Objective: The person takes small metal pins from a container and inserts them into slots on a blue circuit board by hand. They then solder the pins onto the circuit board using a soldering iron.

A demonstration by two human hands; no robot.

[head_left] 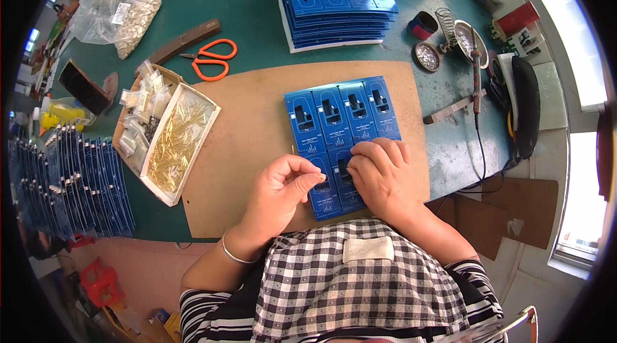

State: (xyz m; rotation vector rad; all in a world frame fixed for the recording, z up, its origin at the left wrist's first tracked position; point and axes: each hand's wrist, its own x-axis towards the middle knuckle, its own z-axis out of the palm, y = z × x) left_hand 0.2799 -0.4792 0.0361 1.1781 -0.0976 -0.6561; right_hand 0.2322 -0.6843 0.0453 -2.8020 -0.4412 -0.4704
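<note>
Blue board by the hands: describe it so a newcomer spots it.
Find the green table, then the brown sheet on it. The blue board lies flat there, under the right hand. Unlike the stacked boards beyond and the upright row at left, it lies apart.

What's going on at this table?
A person works bare-handed at a flat, blue circuit-board panel on a brown sheet. The right hand rests on the panel; the left hand is held in a pinch over its near left part, though I can't tell what, if anything, it holds. A shallow white box of thin, gold-coloured metal pins stands to the left.
</note>
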